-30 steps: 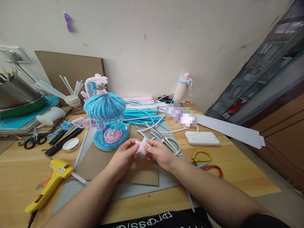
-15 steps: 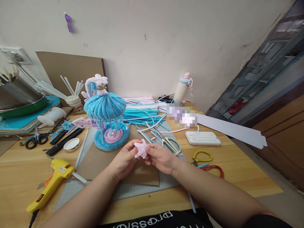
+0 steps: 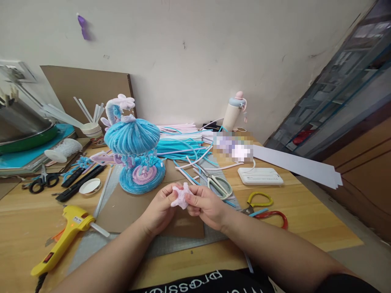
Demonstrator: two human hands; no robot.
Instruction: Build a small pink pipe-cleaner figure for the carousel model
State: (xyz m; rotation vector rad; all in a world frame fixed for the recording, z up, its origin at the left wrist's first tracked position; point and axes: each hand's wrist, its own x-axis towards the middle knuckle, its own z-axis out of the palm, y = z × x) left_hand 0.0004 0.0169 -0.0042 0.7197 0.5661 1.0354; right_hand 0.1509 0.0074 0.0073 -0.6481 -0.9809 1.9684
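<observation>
Okay, so around you: well left of your left hand (image 3: pixel 161 208) there's the black scissors (image 3: pixel 45 179), then the glue gun (image 3: pixel 69 236), tip pointing away from you, with the spool (image 3: pixel 65 150) and cup (image 3: pixel 92 131) farther back. The blue model (image 3: pixel 132 136) is the big thing in the way, standing just beyond your left hand. The stems (image 3: pixel 180 149) are heaped behind both hands, and the green scissors (image 3: pixel 226 182) sit just past your right hand (image 3: pixel 210 208). Farther right of that hand you've got the bottle (image 3: pixel 233 114) at the back, the yellow/red tool (image 3: pixel 252 210) near your forearm, the power bank (image 3: pixel 260 176) and the paper (image 3: pixel 296 165).

Pose-wise, your forearms angle inward and your hands meet over the card (image 3: pixel 122 213). Left hand's pinching the star (image 3: pixel 181 197) with thumb and fingers, right hand's pinching its other side, so it's right between them.

Count: one star, one model, one glue gun, two scissors; too many stems to count.
</observation>
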